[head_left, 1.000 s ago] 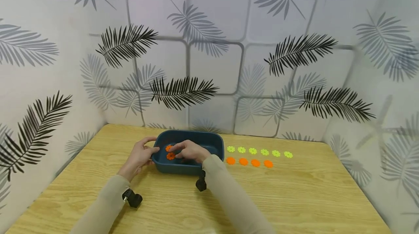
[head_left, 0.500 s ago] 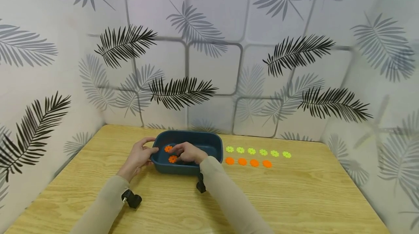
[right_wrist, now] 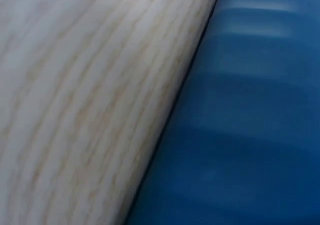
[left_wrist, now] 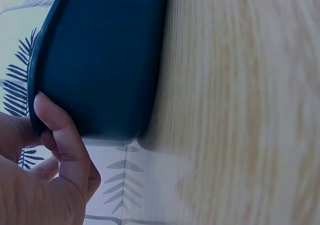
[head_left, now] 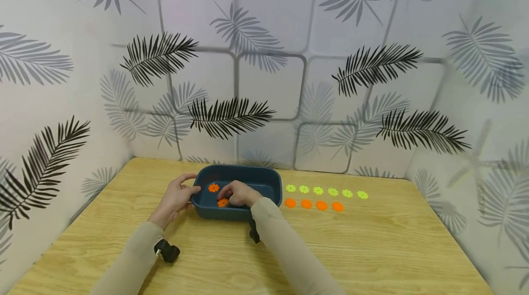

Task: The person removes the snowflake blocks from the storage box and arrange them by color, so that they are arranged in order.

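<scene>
A dark blue rectangular basin [head_left: 239, 214] stands on the wooden table near the back wall. My left hand [head_left: 175, 199] grips its left end, thumb over the rim; the left wrist view also shows these fingers curled at the basin's edge [left_wrist: 34, 75]. Inside the basin, my right hand [head_left: 239, 194] reaches down with bent fingers to a flat orange flower-shaped piece [head_left: 222, 203], which it appears to pinch at the edge. Another orange flower-shaped piece [head_left: 213, 187] lies behind it on the basin floor. The right wrist view shows basin wall and table, no fingers.
To the right of the basin lies a row of several yellow-green flower-shaped pieces [head_left: 318, 190]. In front of them runs a row of several orange pieces [head_left: 322, 205]. A leaf-patterned wall [head_left: 264, 84] closes off the table's [head_left: 372, 244] back.
The nearer orange piece has slid rightward and toward me along the basin floor, under my right fingers. Those fingers have curled more. My left hand has stayed on the rim.
</scene>
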### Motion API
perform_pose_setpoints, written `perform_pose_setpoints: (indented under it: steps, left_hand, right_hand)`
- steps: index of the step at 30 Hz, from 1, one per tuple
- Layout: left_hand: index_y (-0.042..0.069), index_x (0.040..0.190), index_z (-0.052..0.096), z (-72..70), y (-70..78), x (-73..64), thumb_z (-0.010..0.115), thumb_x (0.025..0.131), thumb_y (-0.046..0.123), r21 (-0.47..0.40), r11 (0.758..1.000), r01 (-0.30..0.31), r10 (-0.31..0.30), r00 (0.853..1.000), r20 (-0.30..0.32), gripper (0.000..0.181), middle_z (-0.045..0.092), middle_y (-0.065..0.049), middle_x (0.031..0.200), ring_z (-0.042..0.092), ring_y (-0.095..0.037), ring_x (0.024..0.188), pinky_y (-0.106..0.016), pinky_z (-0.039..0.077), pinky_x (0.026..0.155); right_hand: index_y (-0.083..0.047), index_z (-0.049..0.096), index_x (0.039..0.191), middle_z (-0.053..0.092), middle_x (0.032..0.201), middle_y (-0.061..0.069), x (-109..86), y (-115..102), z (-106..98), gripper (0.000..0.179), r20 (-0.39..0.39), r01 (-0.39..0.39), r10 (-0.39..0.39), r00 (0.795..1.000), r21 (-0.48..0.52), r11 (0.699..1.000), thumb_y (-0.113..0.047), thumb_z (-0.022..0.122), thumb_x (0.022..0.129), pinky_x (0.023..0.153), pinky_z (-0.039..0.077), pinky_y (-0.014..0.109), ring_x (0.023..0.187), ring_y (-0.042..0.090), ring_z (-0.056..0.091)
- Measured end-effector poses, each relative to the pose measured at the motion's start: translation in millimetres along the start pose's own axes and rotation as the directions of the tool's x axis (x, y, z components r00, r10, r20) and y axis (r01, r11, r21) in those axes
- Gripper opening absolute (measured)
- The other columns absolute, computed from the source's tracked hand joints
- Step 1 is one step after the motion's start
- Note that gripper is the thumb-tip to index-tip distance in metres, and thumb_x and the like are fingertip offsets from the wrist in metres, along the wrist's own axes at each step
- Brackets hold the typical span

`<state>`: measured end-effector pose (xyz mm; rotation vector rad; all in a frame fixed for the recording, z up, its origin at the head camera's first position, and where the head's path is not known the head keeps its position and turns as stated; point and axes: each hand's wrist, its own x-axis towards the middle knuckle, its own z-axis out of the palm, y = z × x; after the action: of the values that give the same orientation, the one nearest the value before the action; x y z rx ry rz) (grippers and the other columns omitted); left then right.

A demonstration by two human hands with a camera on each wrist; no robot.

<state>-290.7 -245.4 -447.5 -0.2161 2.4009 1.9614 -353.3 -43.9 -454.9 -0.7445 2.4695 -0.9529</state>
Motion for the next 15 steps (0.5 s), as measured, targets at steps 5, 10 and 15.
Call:
perform_pose_setpoints:
  steps: [5,10,15]
  left_hand:
    - [0.012,0.147,0.041,0.9,0.2,0.9,0.057,0.099,0.011,0.000,1.000,0.003,-0.003,1.000,-0.003,0.051,0.060,-0.010,0.081,0.058,-0.011,0.054,-0.026,0.052,0.051]
    - [0.012,0.147,0.042,0.7,0.4,0.4,0.057,0.099,0.011,0.000,1.000,0.007,-0.007,1.000,-0.006,0.050,0.061,-0.010,0.082,0.058,-0.012,0.054,-0.027,0.052,0.051]
    - [0.012,0.146,0.042,0.6,1.4,-0.3,0.057,0.098,0.011,-0.003,1.000,0.011,-0.011,1.000,-0.007,0.050,0.061,-0.012,0.085,0.058,-0.012,0.055,-0.027,0.052,0.051]
  right_hand:
    - [-0.006,0.073,0.100,0.070,0.098,0.008,0.6,2.2,-0.5,0.033,-0.042,0.000,0.001,0.999,0.010,1.000,0.019,0.061,0.081,0.079,0.055,0.032,0.090,0.022,0.063]
    - [-0.010,0.073,0.096,0.067,0.088,0.003,-2.4,2.0,-0.6,0.025,-0.089,-0.011,0.013,0.996,0.022,1.000,0.009,0.073,0.080,0.074,0.054,0.031,0.080,0.016,0.059]
    - [-0.013,0.076,0.097,0.069,0.089,0.002,-5.7,2.6,-3.1,0.023,-0.127,-0.008,0.008,0.992,0.005,1.000,-0.005,0.083,0.076,0.076,0.054,0.032,0.079,0.014,0.059]
